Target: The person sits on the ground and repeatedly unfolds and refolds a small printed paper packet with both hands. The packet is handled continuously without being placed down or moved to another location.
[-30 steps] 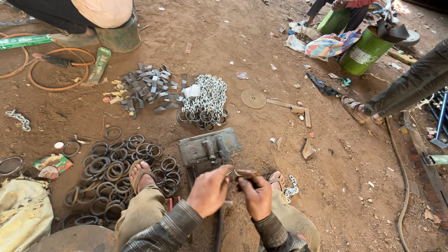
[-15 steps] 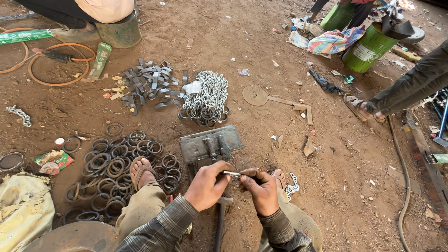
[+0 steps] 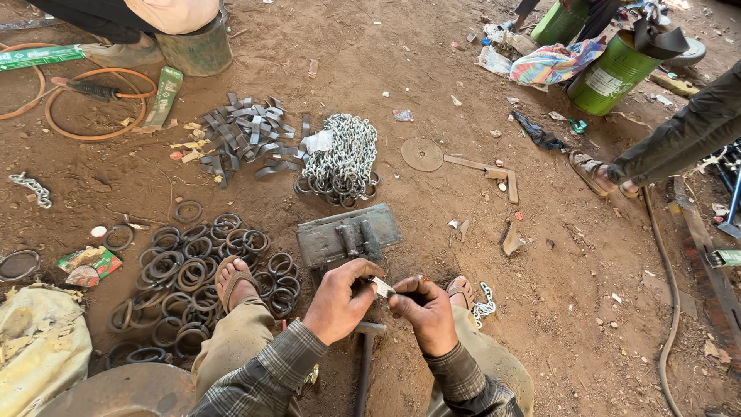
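Observation:
Both my hands meet in front of me, low in the head view. My left hand (image 3: pixel 340 301) and my right hand (image 3: pixel 425 312) pinch a small bright metal piece (image 3: pixel 383 287) between their fingertips. Just beyond them lies a grey steel block (image 3: pixel 347 235) with a raised clamp on top. Below my hands a hammer (image 3: pixel 363 363) stands between my legs. My sandalled feet rest on the dirt on either side, the left one among the rings.
Several dark metal rings (image 3: pixel 193 266) lie heaped at my left. Farther off sit a chain pile (image 3: pixel 343 158), bent metal strips (image 3: pixel 239 139), a round disc (image 3: pixel 422 154) and green drums (image 3: pixel 610 73). Another person's leg and sandal (image 3: pixel 610 174) reach in from the right.
My hands have stayed together on the small metal piece and shifted only slightly; the camera view has drifted a little.

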